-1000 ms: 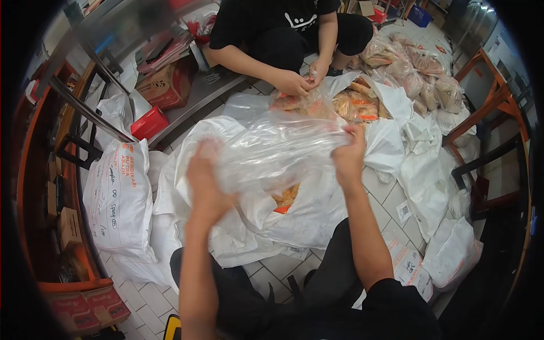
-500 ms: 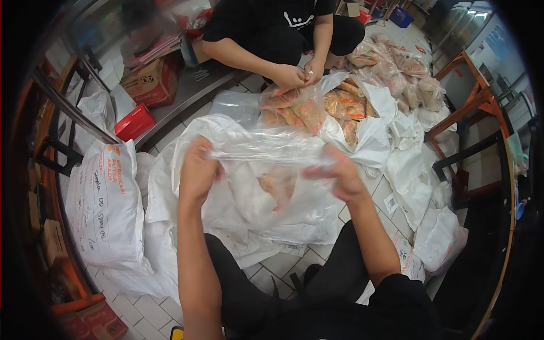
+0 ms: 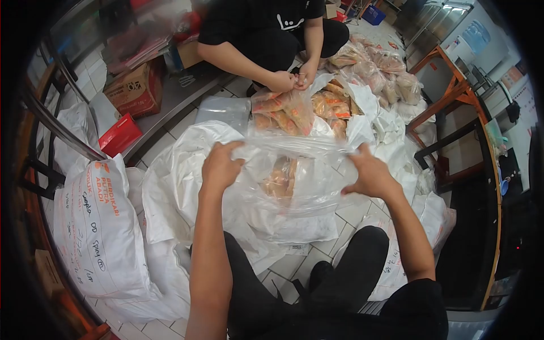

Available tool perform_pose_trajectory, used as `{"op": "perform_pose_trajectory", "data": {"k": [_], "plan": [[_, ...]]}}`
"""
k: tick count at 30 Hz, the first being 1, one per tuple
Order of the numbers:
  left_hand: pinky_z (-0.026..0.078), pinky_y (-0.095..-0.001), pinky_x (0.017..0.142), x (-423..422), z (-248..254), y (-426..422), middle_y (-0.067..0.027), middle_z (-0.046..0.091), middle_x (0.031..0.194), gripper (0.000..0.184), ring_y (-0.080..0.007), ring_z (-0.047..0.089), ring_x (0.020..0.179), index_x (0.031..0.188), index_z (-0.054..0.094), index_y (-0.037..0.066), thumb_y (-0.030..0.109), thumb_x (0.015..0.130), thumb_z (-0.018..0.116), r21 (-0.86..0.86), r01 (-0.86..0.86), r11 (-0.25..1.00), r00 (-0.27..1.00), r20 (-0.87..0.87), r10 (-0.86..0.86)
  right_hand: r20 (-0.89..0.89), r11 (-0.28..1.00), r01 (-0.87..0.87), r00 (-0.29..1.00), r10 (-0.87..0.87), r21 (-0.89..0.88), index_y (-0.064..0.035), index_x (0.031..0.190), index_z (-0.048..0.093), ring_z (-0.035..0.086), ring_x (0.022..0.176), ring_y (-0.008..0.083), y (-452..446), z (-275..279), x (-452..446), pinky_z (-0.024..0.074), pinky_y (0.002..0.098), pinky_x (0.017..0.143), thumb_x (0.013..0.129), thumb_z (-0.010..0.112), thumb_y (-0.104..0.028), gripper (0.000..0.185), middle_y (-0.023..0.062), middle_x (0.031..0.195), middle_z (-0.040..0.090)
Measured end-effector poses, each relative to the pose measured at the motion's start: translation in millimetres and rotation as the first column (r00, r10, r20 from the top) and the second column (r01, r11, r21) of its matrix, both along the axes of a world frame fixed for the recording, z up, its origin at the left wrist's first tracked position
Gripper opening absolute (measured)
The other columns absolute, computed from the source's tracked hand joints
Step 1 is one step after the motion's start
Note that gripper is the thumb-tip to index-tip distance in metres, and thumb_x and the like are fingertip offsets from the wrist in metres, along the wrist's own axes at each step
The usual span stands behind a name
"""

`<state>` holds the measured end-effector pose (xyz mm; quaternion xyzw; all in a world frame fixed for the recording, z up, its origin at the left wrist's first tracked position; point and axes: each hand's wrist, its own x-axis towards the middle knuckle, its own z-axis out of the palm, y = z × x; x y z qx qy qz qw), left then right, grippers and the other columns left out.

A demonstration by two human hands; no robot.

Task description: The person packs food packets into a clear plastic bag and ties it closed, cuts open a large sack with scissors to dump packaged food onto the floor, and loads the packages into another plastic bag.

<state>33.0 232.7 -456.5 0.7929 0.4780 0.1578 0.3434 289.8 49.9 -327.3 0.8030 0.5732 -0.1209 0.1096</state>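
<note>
A clear plastic bag (image 3: pixel 306 198) hangs stretched between my two hands, above an opened white sack (image 3: pixel 181 170). My left hand (image 3: pixel 222 164) is at the bag's left top edge, fingers curled on the film. At the right top edge, my right hand (image 3: pixel 371 174) has its fingers on the film and its thumb held apart. Through the film show brown packs (image 3: pixel 279 180) lying in the sack's mouth; their exact kind is blurred. Across from me, a person's hands (image 3: pixel 294 80) pinch the top of a clear bag of brown-orange packs (image 3: pixel 283 110).
A second white sack of packs (image 3: pixel 331 105) stands beside the other person. Several filled bags (image 3: pixel 385 68) are piled behind it. A printed white sack (image 3: pixel 102 226) is at left, near a red box (image 3: pixel 120 135) and a carton (image 3: pixel 136 90). An orange-framed table (image 3: pixel 447 90) stands right.
The bag has spread wider and dropped slightly as my hands moved apart. My right hand has opened its thumb away from its fingers. The view has shifted a little.
</note>
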Motion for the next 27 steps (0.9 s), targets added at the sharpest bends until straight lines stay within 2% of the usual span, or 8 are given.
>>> {"op": "perform_pose_trajectory", "data": {"k": [1, 3, 4, 5, 8, 11, 18, 27], "plan": [[0.048, -0.0404, 0.086, -4.6, -4.6, 3.1, -0.0173, 0.055, 0.113, 0.064, -0.0377, 0.058, 0.101, 0.132, 0.052, 0.018, 0.008, 0.073, 0.071, -0.003, -0.002, 1.0, 1.0, 0.003, 0.002, 0.003, 1.0, -0.002, 1.0, 0.002, -0.003, -0.0088, 0.129, 0.052, 0.054, 0.11, 0.0366, 4.3, 2.9, 1.8, 0.0484, 0.0424, 0.088, 0.064, 0.084, -0.032, 0.077, 0.0208, 0.127, 0.044], [0.047, -0.0424, 0.089, -13.5, -13.4, 12.2, -0.021, 0.052, 0.117, 0.077, -0.0387, 0.058, 0.102, 0.142, 0.039, 0.023, 0.006, 0.073, 0.07, 0.028, -0.235, 0.972, 0.97, 0.067, 0.232, -0.693, 0.948, -0.318, 0.685, 0.225, -0.007, -0.0071, 0.119, 0.062, 0.054, 0.114, 0.0286, 13.9, 18.5, 23.8, 0.0482, 0.0363, 0.089, 0.073, 0.079, -0.029, 0.054, 0.0193, 0.131, 0.048], [0.047, -0.0435, 0.09, -16.4, -0.8, 10.2, -0.0265, 0.047, 0.12, 0.091, -0.0421, 0.056, 0.103, 0.149, 0.023, 0.021, 0.006, 0.072, 0.07, -0.021, -0.252, 0.967, 0.959, 0.126, 0.253, -0.751, 0.938, -0.339, 0.6, 0.277, 0.075, -0.0041, 0.108, 0.068, 0.055, 0.114, 0.0207, 21.8, 26.1, 45.0, 0.0471, 0.0312, 0.09, 0.083, 0.071, -0.03, 0.035, 0.0167, 0.126, 0.057], [0.047, -0.0435, 0.09, -17.5, -3.9, 12.0, -0.0265, 0.047, 0.12, 0.091, -0.0421, 0.056, 0.103, 0.149, 0.023, 0.021, 0.006, 0.072, 0.07, -0.013, -0.257, 0.966, 0.958, 0.126, 0.257, -0.753, 0.995, -0.098, 0.656, 0.059, -0.007, -0.0016, 0.105, 0.069, 0.061, 0.103, 0.0174, 27.6, 27.8, 67.0, 0.0488, 0.0291, 0.086, 0.086, 0.068, -0.026, 0.031, 0.0128, 0.108, 0.067], [0.047, -0.0436, 0.09, -9.5, -37.0, 17.0, -0.0299, 0.046, 0.121, 0.101, -0.0438, 0.055, 0.104, 0.15, 0.011, 0.013, 0.007, 0.069, 0.071, 0.016, -0.326, 0.945, 0.926, 0.208, 0.316, -0.403, 0.941, -0.11, 0.915, -0.03, -0.32, -0.0009, 0.101, 0.069, 0.066, 0.09, 0.0192, 56.8, 8.0, 86.0, 0.0509, 0.0296, 0.08, 0.082, 0.068, -0.026, 0.032, 0.0124, 0.091, 0.071], [0.048, -0.0416, 0.089, 7.9, -45.9, 26.8, -0.0316, 0.046, 0.121, 0.103, -0.0417, 0.055, 0.104, 0.148, 0.009, 0.003, 0.009, 0.068, 0.071, -0.216, -0.255, 0.943, 0.876, 0.362, 0.32, -0.273, 0.755, -0.429, 0.902, 0.334, -0.496, 0.0001, 0.101, 0.068, 0.066, 0.092, 0.0296, 74.3, -107.4, 70.4, 0.0505, 0.0351, 0.084, 0.076, 0.07, -0.042, 0.049, 0.0183, 0.094, 0.069], [0.049, -0.0304, 0.051, -2.9, 1.6, -1.5, -0.0168, 0.051, 0.107, 0.095, -0.021, 0.057, 0.078, 0.148, 0.018, 0.01, 0.005, 0.07, 0.073, -0.431, -0.216, 0.876, 0.822, 0.404, 0.402, -0.573, 0.939, -0.334, 0.787, 0.226, -0.088, -0.0036, 0.109, 0.064, 0.064, 0.093, 0.032, 122.1, -351.5, 21.4, 0.0505, 0.0377, 0.082, 0.062, 0.079, -0.036, 0.059, 0.0164, 0.098, 0.068], [0.045, -0.0239, 0.075, -54.4, -7.2, 3.9, -0.0051, 0.051, 0.098, 0.075, -0.0127, 0.052, 0.084, 0.139, 0.032, 0.005, -0.002, 0.074, 0.069, -0.487, -0.363, 0.794, 0.625, 0.505, 0.596, -0.639, 0.697, -0.579, 0.736, 0.223, -0.424, -0.0083, 0.117, 0.06, 0.061, 0.1, 0.0317, 165.7, -327.1, 10.7, 0.0482, 0.0383, 0.087, 0.063, 0.08, -0.035, 0.063, 0.0143, 0.11, 0.064]]}}
